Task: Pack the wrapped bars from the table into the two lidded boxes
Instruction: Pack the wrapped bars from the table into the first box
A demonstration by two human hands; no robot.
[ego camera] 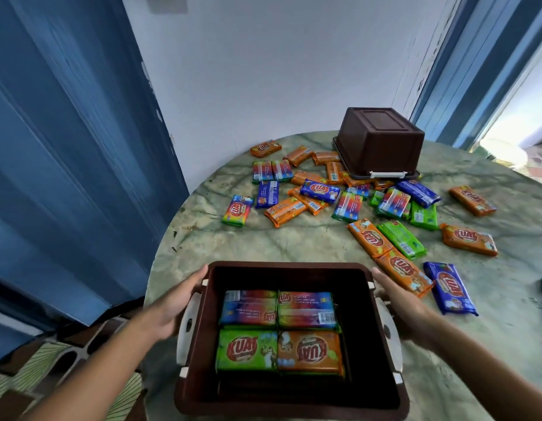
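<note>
- At the bottom centre of the frame, the open brown box (291, 329) sits on the near edge of the bench (233, 244). It looks like rigid plastic, so its walls should take a firm squeeze without buckling.
- The left hand (172, 305) lies flat, fingers spread, against the box's left wall. The right hand (406, 305) does the same on the right wall. Neither pinches anything.
- White side latches (184, 326) hang by each hand; the solid rim above them looks the safer hold.
- Inside, four wrapped bars (279, 329) lie flat in a snug two-by-two layer. With so few in it, the box probably lifts easily.
- Further up, loose bars (348, 205) are scattered across the middle of the frame. Their glossy film looks slippery and light, so pinching the long edges should work best.
- At the upper right, the second brown box (379, 141) stands upside down, resting partly on some bars.
</note>
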